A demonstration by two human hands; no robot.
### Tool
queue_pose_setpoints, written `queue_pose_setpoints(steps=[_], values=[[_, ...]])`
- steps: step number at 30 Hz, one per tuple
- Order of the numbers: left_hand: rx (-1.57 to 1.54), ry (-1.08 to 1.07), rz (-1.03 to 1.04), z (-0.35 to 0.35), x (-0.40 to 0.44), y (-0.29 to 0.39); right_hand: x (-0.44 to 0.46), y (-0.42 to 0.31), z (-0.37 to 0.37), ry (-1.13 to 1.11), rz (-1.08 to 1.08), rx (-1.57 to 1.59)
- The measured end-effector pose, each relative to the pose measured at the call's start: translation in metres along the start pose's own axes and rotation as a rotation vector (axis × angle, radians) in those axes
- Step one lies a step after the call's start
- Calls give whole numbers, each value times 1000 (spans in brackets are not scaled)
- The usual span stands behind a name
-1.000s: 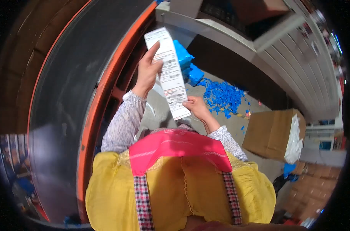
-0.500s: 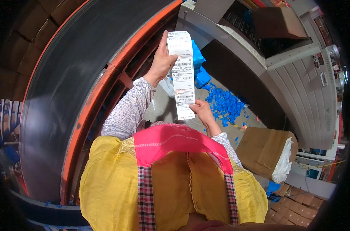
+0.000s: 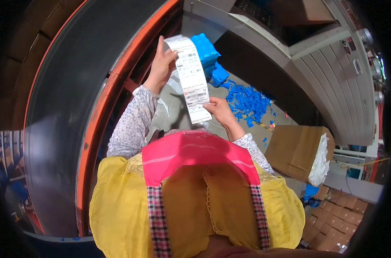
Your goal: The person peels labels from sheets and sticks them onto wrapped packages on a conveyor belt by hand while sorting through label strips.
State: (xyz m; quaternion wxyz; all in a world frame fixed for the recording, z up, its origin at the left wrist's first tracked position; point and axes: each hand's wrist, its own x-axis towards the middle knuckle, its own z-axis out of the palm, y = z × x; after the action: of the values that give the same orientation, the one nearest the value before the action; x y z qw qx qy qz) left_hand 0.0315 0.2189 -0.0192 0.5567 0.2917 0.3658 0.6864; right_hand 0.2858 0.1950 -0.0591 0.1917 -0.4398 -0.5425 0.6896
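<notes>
A long strip of printed shipping labels [image 3: 192,77] with barcodes stretches between my two hands. My left hand [image 3: 161,66] grips its upper end, thumb on the printed face and index finger pointing up along the edge. Near the lower end, my right hand [image 3: 221,112] pinches the strip's right edge between thumb and fingers. The top of the strip curls over backward. Behind it shows a blue plastic-wrapped bundle [image 3: 206,51], partly covered by the labels.
A black conveyor belt [image 3: 70,107] with an orange rail [image 3: 101,107] curves along my left. Blue scraps [image 3: 247,103] litter the floor. At right stand an open cardboard box [image 3: 292,150] with white plastic inside and a grey machine [image 3: 329,81]. Stacked cartons [image 3: 337,215] lie lower right.
Both hands and the label strip have shifted left, and the strip now tilts more, its top leaning left. The view has turned slightly. Both hands keep their hold.
</notes>
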Motion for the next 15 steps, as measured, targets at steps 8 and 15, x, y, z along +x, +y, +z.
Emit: queue_pose_setpoints(steps=[8,15], values=[[44,-133,-48,12,-71,-32,-1,-13,10,6,-41,10],[341,-43,174,26,-100,-42,11,-20,22,-50,-102,-78]])
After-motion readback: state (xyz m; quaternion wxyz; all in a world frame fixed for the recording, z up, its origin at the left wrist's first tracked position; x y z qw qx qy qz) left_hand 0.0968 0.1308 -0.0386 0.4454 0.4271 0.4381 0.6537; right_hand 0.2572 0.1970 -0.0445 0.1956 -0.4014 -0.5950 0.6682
